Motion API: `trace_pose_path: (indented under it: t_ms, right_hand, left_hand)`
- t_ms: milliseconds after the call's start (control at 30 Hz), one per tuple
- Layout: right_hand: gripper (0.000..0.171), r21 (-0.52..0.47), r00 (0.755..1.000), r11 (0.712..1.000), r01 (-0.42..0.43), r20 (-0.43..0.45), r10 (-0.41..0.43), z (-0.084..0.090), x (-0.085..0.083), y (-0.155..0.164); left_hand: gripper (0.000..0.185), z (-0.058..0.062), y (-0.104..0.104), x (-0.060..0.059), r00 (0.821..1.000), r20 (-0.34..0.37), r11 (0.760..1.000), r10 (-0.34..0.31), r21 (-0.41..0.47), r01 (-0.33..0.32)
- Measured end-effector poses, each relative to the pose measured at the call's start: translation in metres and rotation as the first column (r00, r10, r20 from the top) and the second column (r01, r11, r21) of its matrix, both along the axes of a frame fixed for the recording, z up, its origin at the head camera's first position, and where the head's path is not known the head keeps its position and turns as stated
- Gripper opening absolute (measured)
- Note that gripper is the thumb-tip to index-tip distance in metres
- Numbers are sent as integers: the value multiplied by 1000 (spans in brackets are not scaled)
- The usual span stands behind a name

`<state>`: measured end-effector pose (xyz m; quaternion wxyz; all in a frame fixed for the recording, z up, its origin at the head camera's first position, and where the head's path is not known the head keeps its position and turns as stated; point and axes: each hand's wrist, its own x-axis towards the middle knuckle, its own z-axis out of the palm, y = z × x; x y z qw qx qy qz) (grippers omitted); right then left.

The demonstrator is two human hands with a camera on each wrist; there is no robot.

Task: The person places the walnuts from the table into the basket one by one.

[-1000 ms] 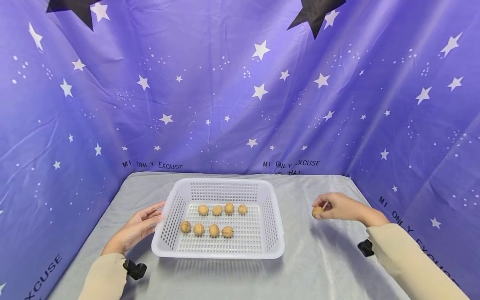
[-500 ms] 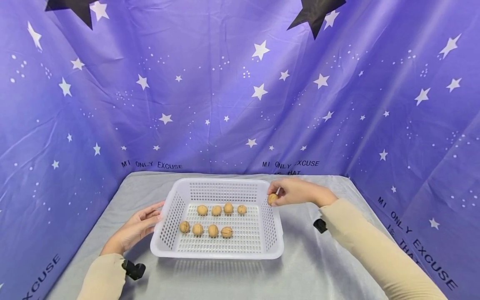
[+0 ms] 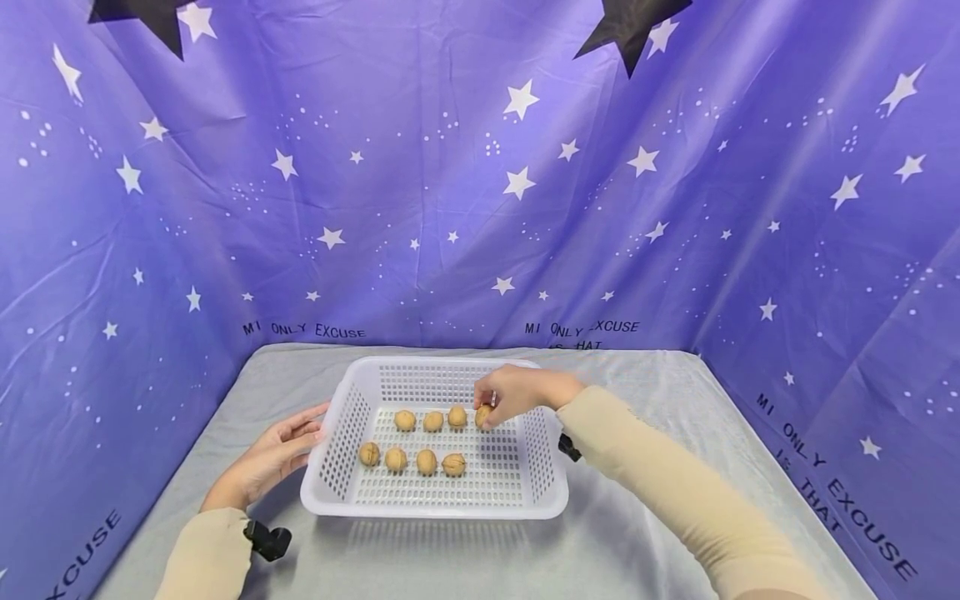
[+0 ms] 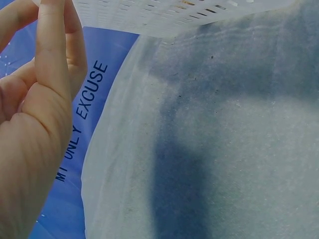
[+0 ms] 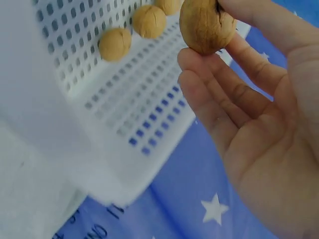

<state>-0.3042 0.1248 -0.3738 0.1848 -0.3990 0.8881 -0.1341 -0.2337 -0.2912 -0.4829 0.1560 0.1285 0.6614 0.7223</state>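
A white perforated plastic basket (image 3: 435,510) sits on the grey cloth, with several walnuts in a back row and a front row, among them a front-row walnut (image 3: 453,464). My right hand (image 3: 521,390) reaches over the basket's right wall and pinches a walnut (image 5: 207,25) between thumb and fingertips. In the head view that walnut overlaps the right end of the back row, covering the walnut there. My left hand (image 3: 270,454) rests its thumb and fingertips against the left rim, fingers loosely extended. In the left wrist view, the left fingers (image 4: 52,55) reach up to the basket's edge.
Grey cloth (image 3: 420,567) covers the table around the basket. Purple star-printed curtains (image 3: 420,167) enclose the back and both sides. Each sleeve has a black wrist device, such as the left one (image 3: 267,540).
My right hand has carried a walnut leftward from above the cloth at right, over the basket's right wall, to the back row's right end. The left hand stays at the rim.
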Motion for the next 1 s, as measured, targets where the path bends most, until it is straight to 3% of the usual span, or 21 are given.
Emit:
trace_pose_path:
  t_ms: [300, 600, 1000]
  right_hand:
    - [25, 109, 995, 992, 56, 73, -65, -26, -1, -26]
    - [24, 182, 980, 978, 102, 153, -131, -43, 4, -30]
    - [25, 253, 982, 961, 115, 116, -148, -51, 7, -33]
  left_hand:
    - [62, -2, -1, 0, 1000, -8, 1000, -2, -10, 2]
    - [62, -3, -1, -1, 1000, -11, 999, 17, -34, -18]
    - [62, -5, -2, -1, 1000, -19, 1000, 6, -9, -6]
